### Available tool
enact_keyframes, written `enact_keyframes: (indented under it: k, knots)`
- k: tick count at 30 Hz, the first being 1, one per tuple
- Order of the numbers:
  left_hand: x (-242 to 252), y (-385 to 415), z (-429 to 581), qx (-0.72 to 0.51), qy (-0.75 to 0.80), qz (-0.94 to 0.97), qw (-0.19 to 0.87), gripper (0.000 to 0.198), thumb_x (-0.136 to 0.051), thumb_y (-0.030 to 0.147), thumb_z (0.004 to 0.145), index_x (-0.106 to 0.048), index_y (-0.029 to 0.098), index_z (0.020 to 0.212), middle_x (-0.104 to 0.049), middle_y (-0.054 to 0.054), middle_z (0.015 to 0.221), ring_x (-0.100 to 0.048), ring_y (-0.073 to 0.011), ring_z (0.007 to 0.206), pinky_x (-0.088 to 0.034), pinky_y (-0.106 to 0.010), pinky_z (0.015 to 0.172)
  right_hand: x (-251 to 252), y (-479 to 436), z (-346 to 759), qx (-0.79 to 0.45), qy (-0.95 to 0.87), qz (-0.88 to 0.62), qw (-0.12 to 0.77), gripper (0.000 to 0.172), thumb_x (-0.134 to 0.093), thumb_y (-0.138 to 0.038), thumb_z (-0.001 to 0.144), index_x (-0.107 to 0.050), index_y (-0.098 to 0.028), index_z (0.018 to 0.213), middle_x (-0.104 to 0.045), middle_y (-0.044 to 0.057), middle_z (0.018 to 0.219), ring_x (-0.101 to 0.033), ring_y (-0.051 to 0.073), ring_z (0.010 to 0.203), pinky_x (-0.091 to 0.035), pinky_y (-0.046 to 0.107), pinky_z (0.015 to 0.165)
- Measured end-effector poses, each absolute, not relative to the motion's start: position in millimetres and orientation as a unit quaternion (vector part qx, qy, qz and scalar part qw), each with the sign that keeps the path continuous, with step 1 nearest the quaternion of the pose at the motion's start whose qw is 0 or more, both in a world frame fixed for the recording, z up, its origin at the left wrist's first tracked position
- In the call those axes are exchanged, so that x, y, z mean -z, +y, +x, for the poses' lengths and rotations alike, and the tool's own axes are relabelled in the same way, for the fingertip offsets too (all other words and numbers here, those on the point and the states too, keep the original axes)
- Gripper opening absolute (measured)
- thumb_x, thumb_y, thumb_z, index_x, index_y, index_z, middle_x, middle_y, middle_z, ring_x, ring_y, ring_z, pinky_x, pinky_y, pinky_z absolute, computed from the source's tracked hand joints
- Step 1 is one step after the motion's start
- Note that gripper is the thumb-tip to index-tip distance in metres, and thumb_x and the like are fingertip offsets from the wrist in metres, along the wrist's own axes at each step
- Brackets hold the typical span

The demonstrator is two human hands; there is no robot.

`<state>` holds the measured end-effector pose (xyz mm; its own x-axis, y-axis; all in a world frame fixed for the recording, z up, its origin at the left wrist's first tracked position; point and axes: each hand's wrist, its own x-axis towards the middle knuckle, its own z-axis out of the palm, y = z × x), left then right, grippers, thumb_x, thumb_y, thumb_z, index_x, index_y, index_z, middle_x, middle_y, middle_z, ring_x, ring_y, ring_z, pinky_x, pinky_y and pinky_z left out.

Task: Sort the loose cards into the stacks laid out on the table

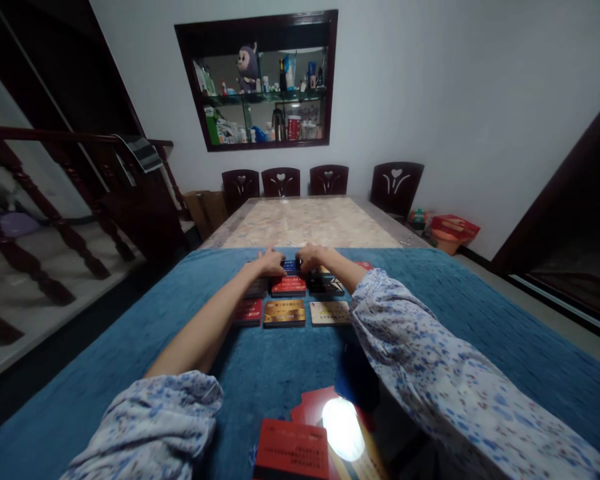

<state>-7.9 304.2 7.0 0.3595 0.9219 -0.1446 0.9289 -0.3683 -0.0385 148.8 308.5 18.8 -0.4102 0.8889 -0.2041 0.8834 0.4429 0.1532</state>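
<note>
In the head view, my left hand (270,262) and my right hand (311,257) reach to the back row of cards. Between them lies a small stack of blue cards (291,266); the fingers of both hands press in at its sides. My right hand's fingers are curled, beside a small dark edge. In front sit a red card stack (289,285) and a black card stack (326,285). Nearest me in the rows are a dark red stack (249,312), a gold stack (285,313) and a cream stack (330,313). My forearms partly cover neighbouring stacks.
A blue cloth (145,340) covers the near table. Close to me lie red cards (291,448) and glossy cards with a bright glare. Beyond are a patterned tabletop (315,220), chairs (329,180) and a wall shelf (267,100). A wooden railing (55,137) stands left.
</note>
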Motion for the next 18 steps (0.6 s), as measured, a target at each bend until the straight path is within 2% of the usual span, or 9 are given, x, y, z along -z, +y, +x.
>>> enact_keyframes:
  k: [6,13,18]
  knots:
    - [-11.7,297.8,-9.2,0.047,0.555,0.83,0.017,0.052,-0.06,0.037,0.082,-0.059,0.019,0.13,-0.058,-0.015,0.137,-0.034,-0.0342,0.139,-0.032,-0.054,0.111,-19.3,309.3,153.0,-0.011,0.844,0.522,0.121,0.059,-0.072,-0.034,0.069,-0.067,-0.024,0.127,-0.069,0.011,0.124,-0.058,0.03,0.12,-0.052,0.032,0.085]
    - [-18.5,281.4,-6.1,-0.015,0.54,0.842,-0.02,0.044,-0.053,0.03,0.088,-0.062,0.018,0.129,-0.059,-0.014,0.134,-0.032,-0.0337,0.138,-0.03,-0.052,0.11,-30.8,299.3,164.8,-0.029,0.856,0.509,0.086,0.067,-0.074,-0.036,0.07,-0.061,-0.023,0.135,-0.065,0.011,0.131,-0.054,0.031,0.124,-0.049,0.033,0.09]
    - [-20.2,265.3,-5.1,-0.103,0.504,0.856,-0.047,0.034,-0.052,0.023,0.089,-0.07,0.016,0.117,-0.063,-0.016,0.123,-0.038,-0.0345,0.129,-0.031,-0.053,0.104,-42.2,279.0,174.2,-0.042,0.867,0.494,0.057,0.061,-0.068,-0.036,0.077,-0.06,-0.025,0.136,-0.065,0.009,0.131,-0.053,0.03,0.123,-0.046,0.032,0.088]
